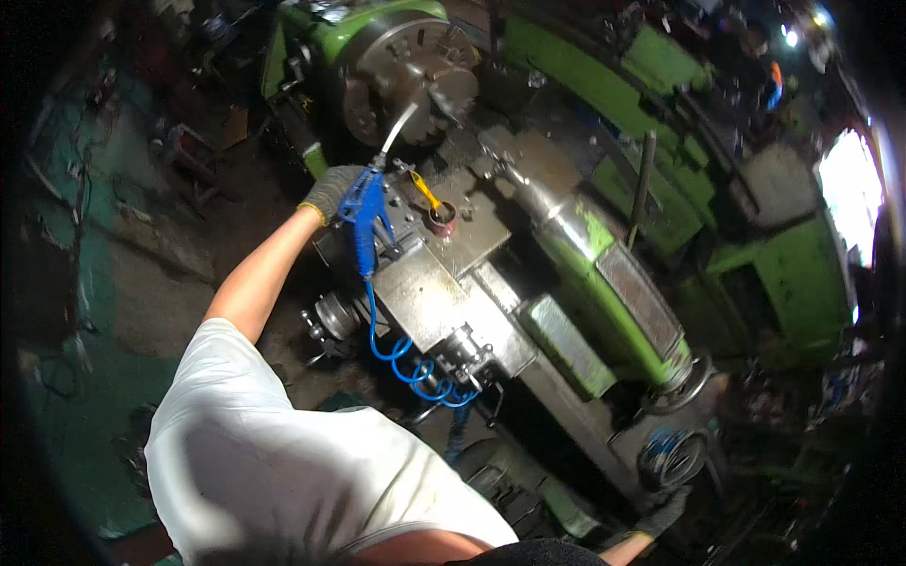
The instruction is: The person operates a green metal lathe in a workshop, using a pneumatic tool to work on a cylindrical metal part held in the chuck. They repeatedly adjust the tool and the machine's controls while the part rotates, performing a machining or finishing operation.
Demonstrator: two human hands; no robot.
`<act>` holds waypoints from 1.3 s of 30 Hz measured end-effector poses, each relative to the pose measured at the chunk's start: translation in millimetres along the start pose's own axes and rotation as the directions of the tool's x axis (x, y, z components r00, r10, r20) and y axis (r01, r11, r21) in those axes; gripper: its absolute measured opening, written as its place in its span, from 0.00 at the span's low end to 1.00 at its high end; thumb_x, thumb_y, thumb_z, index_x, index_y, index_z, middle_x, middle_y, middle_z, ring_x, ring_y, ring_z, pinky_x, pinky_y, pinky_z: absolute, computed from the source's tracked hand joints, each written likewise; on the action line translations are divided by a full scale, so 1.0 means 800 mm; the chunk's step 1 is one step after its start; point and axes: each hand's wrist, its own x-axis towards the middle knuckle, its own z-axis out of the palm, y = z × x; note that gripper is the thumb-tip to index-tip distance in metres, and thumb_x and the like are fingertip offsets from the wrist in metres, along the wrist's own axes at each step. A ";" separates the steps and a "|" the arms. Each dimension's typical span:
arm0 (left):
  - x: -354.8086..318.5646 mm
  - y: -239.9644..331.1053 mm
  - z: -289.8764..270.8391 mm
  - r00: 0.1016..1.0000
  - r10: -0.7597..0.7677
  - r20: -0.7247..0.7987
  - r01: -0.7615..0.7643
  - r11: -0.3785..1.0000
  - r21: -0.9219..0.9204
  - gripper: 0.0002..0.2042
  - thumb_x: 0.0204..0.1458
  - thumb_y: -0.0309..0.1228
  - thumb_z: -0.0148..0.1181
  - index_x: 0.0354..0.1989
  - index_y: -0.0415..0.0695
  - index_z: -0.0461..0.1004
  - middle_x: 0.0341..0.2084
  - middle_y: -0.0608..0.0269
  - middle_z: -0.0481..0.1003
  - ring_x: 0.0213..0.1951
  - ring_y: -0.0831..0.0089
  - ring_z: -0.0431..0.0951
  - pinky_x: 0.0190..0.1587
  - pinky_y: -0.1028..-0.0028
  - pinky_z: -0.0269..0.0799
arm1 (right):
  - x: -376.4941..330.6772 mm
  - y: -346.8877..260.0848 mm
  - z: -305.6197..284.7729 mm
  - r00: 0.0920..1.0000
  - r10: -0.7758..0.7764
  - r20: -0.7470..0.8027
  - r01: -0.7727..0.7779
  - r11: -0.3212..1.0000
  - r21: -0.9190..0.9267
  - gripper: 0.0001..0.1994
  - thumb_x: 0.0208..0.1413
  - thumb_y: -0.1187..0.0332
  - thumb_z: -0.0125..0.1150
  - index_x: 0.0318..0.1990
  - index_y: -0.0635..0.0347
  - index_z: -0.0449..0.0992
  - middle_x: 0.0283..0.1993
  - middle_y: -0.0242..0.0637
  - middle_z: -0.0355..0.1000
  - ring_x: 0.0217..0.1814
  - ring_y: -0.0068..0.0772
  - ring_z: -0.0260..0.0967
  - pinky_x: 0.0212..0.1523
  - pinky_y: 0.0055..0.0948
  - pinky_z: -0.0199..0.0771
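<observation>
My left hand (335,191), in a grey knit glove with a yellow cuff, reaches to the near left side of a blue air blow gun (364,222). The gun overlaps the fingertips, so their grip is hidden. Its pale nozzle (399,130) points up toward the lathe chuck (401,90), and a coiled blue hose (404,363) trails from its handle. Beside it, a yellow-handled brush (425,191) stands in a small reddish cup (442,221) on the carriage. Down at the lower right, my gloved right hand (663,512) is near a round part with blue coils (672,457); its fingers are dim.
A green tailstock (604,269) points its centre toward the chuck. Handwheels (332,316) and levers (462,354) jut from the carriage on my side. Behind stand an upright metal bar (644,184) and more green machinery (783,283). Green flooring (109,283) lies to the left.
</observation>
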 end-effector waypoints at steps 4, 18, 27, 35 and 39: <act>0.013 0.011 0.004 0.944 0.196 -0.265 -0.181 0.980 0.082 0.16 0.60 0.45 0.55 0.46 0.49 0.82 0.42 0.49 0.82 0.46 0.50 0.81 0.50 0.57 0.75 | 0.065 0.060 0.070 0.947 -0.320 0.003 0.183 0.535 -0.825 0.21 0.69 0.64 0.53 0.63 0.66 0.73 0.63 0.44 0.73 0.63 0.40 0.68 0.65 0.37 0.68; -0.047 0.012 -0.005 0.972 -0.225 -0.073 0.092 0.645 -0.759 0.17 0.62 0.41 0.63 0.52 0.42 0.81 0.41 0.57 0.82 0.29 0.70 0.78 0.34 0.70 0.74 | 0.187 -0.003 0.326 0.724 -0.443 -0.529 -0.365 0.405 -0.838 0.23 0.62 0.55 0.58 0.65 0.41 0.74 0.59 0.48 0.77 0.52 0.46 0.77 0.53 0.43 0.75; -0.049 0.011 0.020 0.912 -0.230 -0.339 -0.046 0.764 -0.644 0.11 0.54 0.29 0.67 0.45 0.40 0.82 0.40 0.54 0.81 0.45 0.62 0.80 0.49 0.65 0.75 | 0.219 -0.053 0.335 0.892 -0.178 -0.416 -0.138 0.768 -0.626 0.24 0.64 0.52 0.59 0.57 0.61 0.79 0.54 0.42 0.79 0.50 0.39 0.77 0.54 0.39 0.77; -0.049 0.014 0.001 0.921 -0.236 -0.310 -0.048 0.719 -0.693 0.13 0.50 0.25 0.69 0.44 0.41 0.84 0.37 0.53 0.81 0.38 0.59 0.81 0.44 0.64 0.76 | 0.214 -0.047 0.302 0.894 -0.150 -0.422 -0.100 0.851 -0.515 0.19 0.64 0.56 0.59 0.59 0.49 0.79 0.58 0.40 0.77 0.54 0.40 0.76 0.55 0.41 0.79; -0.049 0.015 0.001 0.915 -0.230 -0.332 -0.037 0.770 -0.637 0.12 0.49 0.26 0.69 0.43 0.42 0.84 0.36 0.53 0.81 0.38 0.59 0.81 0.43 0.65 0.76 | 0.228 -0.055 0.356 0.855 -0.065 -0.514 -0.122 0.939 -0.322 0.19 0.65 0.58 0.57 0.60 0.47 0.79 0.58 0.40 0.75 0.53 0.38 0.75 0.54 0.41 0.80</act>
